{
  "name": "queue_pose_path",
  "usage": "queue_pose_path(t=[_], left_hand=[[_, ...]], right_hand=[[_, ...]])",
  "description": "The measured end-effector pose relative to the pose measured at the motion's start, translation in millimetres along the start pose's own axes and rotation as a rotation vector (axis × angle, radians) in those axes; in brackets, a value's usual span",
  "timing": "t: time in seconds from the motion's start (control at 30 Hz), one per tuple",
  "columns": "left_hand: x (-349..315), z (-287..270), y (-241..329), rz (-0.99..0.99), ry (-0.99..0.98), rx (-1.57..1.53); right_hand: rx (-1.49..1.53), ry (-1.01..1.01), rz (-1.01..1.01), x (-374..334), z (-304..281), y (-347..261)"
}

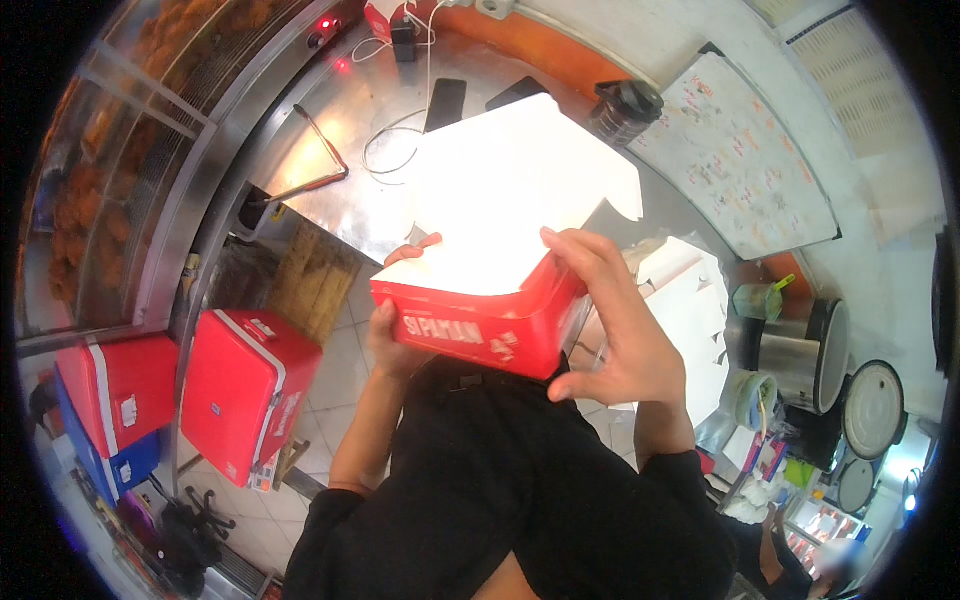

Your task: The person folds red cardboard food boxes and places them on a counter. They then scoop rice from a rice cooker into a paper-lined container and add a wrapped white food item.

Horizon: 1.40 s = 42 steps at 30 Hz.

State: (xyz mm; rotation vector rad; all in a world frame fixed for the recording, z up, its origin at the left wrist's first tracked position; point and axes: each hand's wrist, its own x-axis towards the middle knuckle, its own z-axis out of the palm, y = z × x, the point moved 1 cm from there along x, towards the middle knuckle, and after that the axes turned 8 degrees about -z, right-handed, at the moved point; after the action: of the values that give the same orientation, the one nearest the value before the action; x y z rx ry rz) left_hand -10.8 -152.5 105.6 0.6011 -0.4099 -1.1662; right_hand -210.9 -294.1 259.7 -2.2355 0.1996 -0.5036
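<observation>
A red cardboard food box (490, 335) with white print is held in front of me, over my lap and the counter's near edge. Its large white lid panel (510, 180) stands up and open, and glare washes out the inside. My left hand (390, 335) grips the box's left end, thumb on the front and fingers behind. At the right end, my right hand (635, 335) has its fingertips on the upper edge, with the thumb near the lower corner. Beside that hand lie several unfolded white box blanks (690, 310) in clear plastic.
The metal counter (380, 115) carries a phone (446, 104), a cable, tongs (325, 165) and a dark tumbler (630, 108). Red cooler boxes (235, 390) stand at left below a display case (85, 200) of fried food. A whiteboard (735, 150) leans right; another person (785, 555) is at lower right.
</observation>
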Motion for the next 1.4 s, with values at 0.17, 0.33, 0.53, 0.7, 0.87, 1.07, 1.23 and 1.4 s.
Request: queue_pose_path(t=[0.17, 0.33, 0.53, 0.7, 0.87, 1.07, 1.23, 1.4], left_hand=[[16.2, 9.2, -7.7, 0.070, 0.166, 0.274], [10.7, -11.1, -41.9, 0.240, 0.244, 0.582], [22.6, -91.8, -133.9, -0.160, 0.386, 1.866], [28.5, -151.7, -109.7, 0.018, 0.259, 1.817], [4.2, -135.6, 6.4, -0.061, -0.177, 1.296], [-43.1, -78.2, 81.4, -0.110, -0.494, 0.740], [-78.5, -63.3, 99.3, -0.221, -0.179, 0.707], [-101.7, -49.7, 77.9, 0.000, 0.119, 0.492]], right_hand=[[0.262, 0.034, 0.289, -23.2, -5.5, 60.8], [0.722, 0.474, 0.381, -66.3, -43.0, 123.9], [0.813, 0.564, 0.309, -71.4, -41.1, 156.6], [0.749, 0.404, 0.327, -53.5, -0.8, 151.5], [0.668, 0.074, 0.306, -18.9, 22.7, 128.9], [0.665, -0.275, 0.372, 19.9, 66.9, 105.9], [0.436, -0.585, 0.089, 14.9, 80.8, 74.1], [0.519, -0.775, 0.306, 17.0, 63.4, 55.4]])
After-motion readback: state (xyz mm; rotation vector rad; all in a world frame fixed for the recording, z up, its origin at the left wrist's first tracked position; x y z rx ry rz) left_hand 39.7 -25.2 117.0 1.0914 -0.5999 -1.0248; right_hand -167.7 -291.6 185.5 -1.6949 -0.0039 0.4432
